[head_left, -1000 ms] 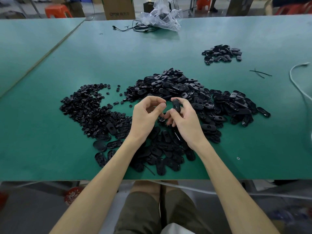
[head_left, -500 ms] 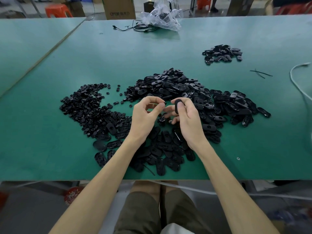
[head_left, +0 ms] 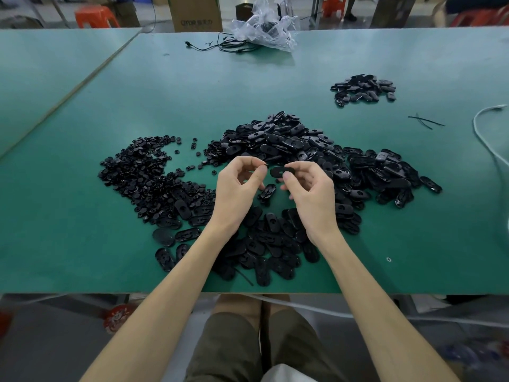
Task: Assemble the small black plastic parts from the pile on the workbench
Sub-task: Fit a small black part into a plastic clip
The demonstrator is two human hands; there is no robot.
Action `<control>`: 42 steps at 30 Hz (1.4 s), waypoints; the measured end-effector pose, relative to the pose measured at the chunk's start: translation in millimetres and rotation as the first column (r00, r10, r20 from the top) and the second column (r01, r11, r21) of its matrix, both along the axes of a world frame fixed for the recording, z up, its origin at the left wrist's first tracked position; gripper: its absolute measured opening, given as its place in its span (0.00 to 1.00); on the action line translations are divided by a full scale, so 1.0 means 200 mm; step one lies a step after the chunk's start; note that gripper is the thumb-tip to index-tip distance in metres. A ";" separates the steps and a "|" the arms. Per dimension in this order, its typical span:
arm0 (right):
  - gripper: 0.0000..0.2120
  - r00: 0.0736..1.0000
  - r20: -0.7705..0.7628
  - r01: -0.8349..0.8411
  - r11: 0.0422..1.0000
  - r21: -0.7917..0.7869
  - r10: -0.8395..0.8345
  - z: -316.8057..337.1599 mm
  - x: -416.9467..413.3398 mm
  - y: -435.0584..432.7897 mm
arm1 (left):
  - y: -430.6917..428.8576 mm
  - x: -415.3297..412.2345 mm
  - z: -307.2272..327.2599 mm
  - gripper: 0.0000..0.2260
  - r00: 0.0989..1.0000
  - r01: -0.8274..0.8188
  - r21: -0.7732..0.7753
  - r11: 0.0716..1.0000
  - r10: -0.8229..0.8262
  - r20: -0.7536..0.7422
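A big pile of black oval plastic shells (head_left: 297, 144) covers the middle of the green workbench (head_left: 82, 244). A heap of small round black pieces (head_left: 143, 172) lies to its left. My right hand (head_left: 311, 194) pinches one oval shell (head_left: 278, 171) between thumb and fingers, held flat above the pile. My left hand (head_left: 237, 188) hovers just left of it, thumb and forefinger pinching a tiny black piece (head_left: 265, 166) that is mostly hidden. The two held parts are a small gap apart.
A smaller group of black parts (head_left: 363, 89) lies at the back right. A clear plastic bag (head_left: 264, 26) and black cable (head_left: 220, 45) sit at the far edge. A white cable (head_left: 484, 139) runs along the right side. A small washer (head_left: 389, 259) lies near the front edge.
My right hand has turned the oval shell from upright to lying flat. Both hands have risen slightly, and my left fingertips have closed in toward the shell.
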State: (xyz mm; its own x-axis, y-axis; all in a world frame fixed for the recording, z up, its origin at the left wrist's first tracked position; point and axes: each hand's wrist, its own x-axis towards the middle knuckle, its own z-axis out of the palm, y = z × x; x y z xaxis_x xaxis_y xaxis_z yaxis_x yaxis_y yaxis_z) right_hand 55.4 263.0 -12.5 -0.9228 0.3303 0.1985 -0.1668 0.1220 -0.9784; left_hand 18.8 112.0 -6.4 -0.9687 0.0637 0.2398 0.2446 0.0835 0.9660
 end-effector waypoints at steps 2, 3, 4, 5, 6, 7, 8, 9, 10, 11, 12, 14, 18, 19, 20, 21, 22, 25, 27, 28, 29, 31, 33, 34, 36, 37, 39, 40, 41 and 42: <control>0.05 1.000 0.007 0.002 1.000 -0.021 -0.002 -0.01 0.00 0.00 | 0.00 0.00 0.00 0.02 1.000 -0.009 -0.004 1.000 0.009 0.007; 0.05 1.000 0.009 0.002 1.000 -0.029 -0.002 -0.01 -0.01 0.00 | 0.00 0.00 0.00 0.01 1.000 -0.011 -0.011 1.000 0.011 0.005; 0.05 1.000 0.011 0.004 0.999 -0.036 -0.004 -0.01 -0.01 0.01 | 0.00 0.00 0.00 0.01 1.000 -0.012 -0.021 1.000 0.012 0.000; 0.06 1.000 0.013 0.008 0.999 -0.039 -0.008 -0.01 -0.01 0.01 | 0.01 0.01 0.00 0.02 1.000 -0.013 -0.037 0.999 0.013 -0.008; 0.06 1.000 0.015 0.013 0.999 -0.038 -0.012 -0.01 -0.01 0.01 | 0.01 0.01 0.00 0.02 1.000 -0.013 -0.059 0.998 0.012 -0.017; 0.06 1.000 0.015 0.016 0.999 -0.034 -0.015 -0.01 -0.01 0.02 | 0.01 0.01 0.01 0.02 1.000 -0.010 -0.086 0.996 0.008 -0.027; 0.06 1.000 0.015 0.016 0.999 -0.029 -0.015 -0.01 -0.01 0.02 | 0.01 0.01 0.01 0.02 0.999 -0.004 -0.115 0.993 0.000 -0.036; 0.06 1.000 0.013 0.013 1.000 -0.024 -0.013 -0.01 -0.01 0.02 | 0.01 0.02 0.01 0.02 0.999 0.003 -0.141 0.990 -0.009 -0.043; 0.05 1.000 0.011 0.008 1.000 -0.021 -0.008 -0.02 0.00 0.02 | 0.02 0.02 0.01 0.02 0.999 0.007 -0.162 0.987 -0.015 -0.047; 0.05 1.000 0.008 0.002 1.000 -0.021 -0.002 -0.02 0.00 0.01 | 0.02 0.02 0.01 0.02 0.999 0.008 -0.178 0.984 -0.016 -0.049; 0.05 1.000 0.006 -0.006 1.000 -0.021 0.007 -0.02 0.00 0.01 | 0.02 0.02 0.01 0.01 0.999 0.004 -0.190 0.982 -0.013 -0.049; 0.04 1.000 0.009 -0.023 1.000 -0.014 0.024 -0.01 0.00 0.01 | 0.02 0.02 0.01 0.01 0.999 -0.012 -0.212 0.977 0.001 -0.053; 0.03 0.999 0.020 -0.040 0.999 0.004 0.039 -0.01 0.00 0.01 | 0.02 0.02 0.01 0.02 0.997 -0.048 -0.240 0.970 0.034 -0.063; 0.03 0.999 0.021 -0.042 0.999 0.008 0.042 -0.02 0.01 0.01 | 0.03 0.03 0.01 0.02 0.997 -0.054 -0.249 0.967 0.039 -0.067; 0.03 0.999 0.022 -0.044 0.999 0.011 0.044 -0.02 0.01 0.01 | 0.03 0.03 0.01 0.02 0.997 -0.058 -0.255 0.965 0.042 -0.070; 0.03 0.999 0.025 -0.046 0.999 0.012 0.046 -0.02 0.01 0.01 | 0.03 0.03 0.01 0.02 0.996 -0.061 -0.258 0.964 0.044 -0.073; 0.03 0.999 0.026 -0.047 0.999 0.013 0.046 -0.02 0.01 0.01 | 0.03 0.03 0.01 0.02 0.996 -0.063 -0.260 0.964 0.045 -0.073; 0.02 0.998 0.025 -0.054 0.998 0.013 0.053 -0.02 0.00 0.01 | 0.03 0.03 0.02 0.02 0.997 -0.066 -0.270 0.961 0.050 -0.066; 0.02 0.997 0.023 -0.070 0.997 0.013 0.070 -0.02 0.00 0.01 | 0.02 0.03 0.02 0.02 0.996 -0.075 -0.269 0.960 0.060 -0.061; 0.02 0.997 0.022 -0.081 0.997 0.015 0.080 -0.02 0.01 0.02 | 0.02 0.03 0.02 0.02 0.996 -0.080 -0.263 0.961 0.067 -0.059; 0.02 0.996 0.020 -0.091 0.996 0.016 0.091 -0.02 0.01 0.02 | 0.02 0.04 0.02 0.02 0.996 -0.084 -0.255 0.963 0.072 -0.057; 0.03 0.994 0.017 -0.109 0.994 0.009 0.109 -0.02 0.01 0.02 | 0.02 0.04 0.03 0.03 0.996 -0.085 -0.238 0.968 0.075 -0.053; 0.04 0.993 0.010 -0.121 0.993 -0.002 0.121 -0.02 0.00 0.01 | 0.02 0.04 0.03 0.03 0.995 -0.093 -0.226 0.970 0.082 -0.059; 0.04 0.992 0.005 -0.127 0.992 -0.009 0.127 -0.02 0.00 0.01 | 0.01 0.04 0.03 0.04 0.994 -0.103 -0.220 0.970 0.091 -0.065; 0.04 0.990 -0.006 -0.140 0.990 -0.031 0.139 -0.02 0.00 0.01 | 0.01 0.04 0.04 0.07 0.994 -0.102 -0.205 0.973 0.091 -0.059; 0.04 0.990 -0.011 -0.143 0.989 -0.046 0.142 -0.01 0.00 0.01 | 0.01 0.04 0.04 0.08 0.996 -0.088 -0.202 0.976 0.080 -0.048; 0.04 0.989 -0.019 -0.145 0.987 -0.075 0.144 -0.01 0.00 0.01 | 0.01 0.04 0.04 0.11 0.999 -0.044 -0.192 0.980 0.041 -0.021; 0.05 0.989 -0.022 -0.147 0.985 -0.085 0.146 -0.01 0.00 0.02 | 0.01 0.04 0.05 0.10 1.000 -0.020 -0.177 0.984 0.017 -0.013; 0.05 0.988 -0.026 -0.151 0.984 -0.092 0.150 -0.01 0.00 0.02 | 0.01 0.04 0.05 0.10 1.000 -0.001 -0.160 0.987 -0.002 -0.015; 0.05 0.988 -0.030 -0.156 0.983 -0.096 0.154 -0.01 0.00 0.02 | 0.01 0.04 0.05 0.08 1.000 0.008 -0.147 0.989 -0.012 -0.024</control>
